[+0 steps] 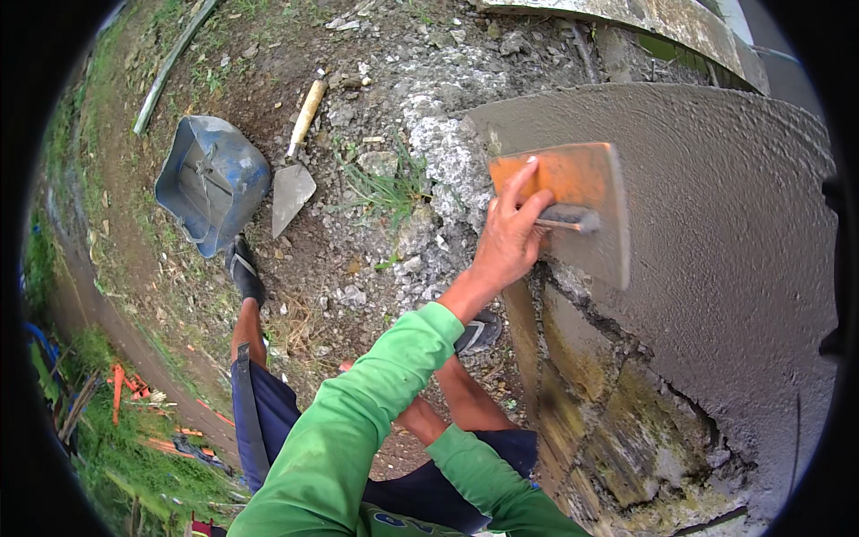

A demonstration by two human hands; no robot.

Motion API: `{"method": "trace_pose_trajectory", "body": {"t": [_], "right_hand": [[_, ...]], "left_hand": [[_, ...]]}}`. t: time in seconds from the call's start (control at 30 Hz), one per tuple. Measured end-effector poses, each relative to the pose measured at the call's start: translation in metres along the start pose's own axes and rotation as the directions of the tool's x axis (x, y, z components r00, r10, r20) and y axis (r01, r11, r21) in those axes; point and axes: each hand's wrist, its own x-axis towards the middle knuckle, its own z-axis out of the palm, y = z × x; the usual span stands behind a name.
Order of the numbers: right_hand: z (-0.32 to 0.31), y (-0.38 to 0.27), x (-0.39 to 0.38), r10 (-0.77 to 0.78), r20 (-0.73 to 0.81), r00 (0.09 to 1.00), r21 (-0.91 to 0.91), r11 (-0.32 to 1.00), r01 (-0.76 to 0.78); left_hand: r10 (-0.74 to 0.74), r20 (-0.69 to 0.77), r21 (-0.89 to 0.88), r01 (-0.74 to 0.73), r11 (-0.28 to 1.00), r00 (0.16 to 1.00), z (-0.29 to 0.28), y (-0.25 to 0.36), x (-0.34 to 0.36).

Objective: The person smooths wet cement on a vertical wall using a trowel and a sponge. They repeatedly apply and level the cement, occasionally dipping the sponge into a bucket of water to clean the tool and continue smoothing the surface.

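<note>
My left hand (508, 240) grips the handle of an orange plastering float (573, 170), one finger stretched along the float's back. Grey mortar smears the float's right and lower parts, and its face lies against the wet grey mortar coat (716, 197) on the wall. My left forearm, in a green sleeve, crosses over my right one. Of my right hand (347, 366) only a bit of fingertip shows past the left sleeve; the rest is hidden, so its grip cannot be made out.
On the ground to the left lie a pointed trowel (293, 190) with a wooden handle and a tipped blue bucket (224, 170), crusted with mortar. Below the coat, the wall's old mossy face (617, 421) is cracked. Rubble, grass tufts and a long pole (174, 67) lie about.
</note>
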Motion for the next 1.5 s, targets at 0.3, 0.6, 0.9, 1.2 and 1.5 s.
{"method": "trace_pose_trajectory", "body": {"t": [0.3, 0.6, 0.9, 1.2, 1.5], "right_hand": [[-0.017, -0.067, 0.016, 0.216, 0.001, 0.976, -0.608, 0.776, -0.171], [-0.001, -0.033, 0.003, -0.057, 0.022, 0.998, -0.326, 0.943, 0.061], [0.04, -0.09, -0.007, -0.079, -0.583, 0.809, 0.13, 0.973, 0.188], [0.156, -0.174, 0.096, 0.028, -0.783, 0.622, 0.39, 0.8, 0.456], [0.152, -0.201, 0.12, 0.15, -0.609, 0.779, 0.692, 0.58, 0.429]], "left_hand": [[0.036, 0.014, -0.284, -0.031, 0.958, 0.999, 0.007, 0.144, -0.006], [-0.388, -0.033, -0.036, 0.386, 0.922, 0.921, -0.024, -0.054, -0.05], [-0.663, 0.126, -0.285, 0.667, 0.688, 0.738, -0.255, -0.007, -0.106], [-0.41, 0.514, -0.057, 0.507, 0.86, 0.753, -0.407, 0.072, -0.112], [-0.44, 0.55, -0.119, 0.587, 0.8, 0.71, -0.45, 0.1, -0.086]]}}
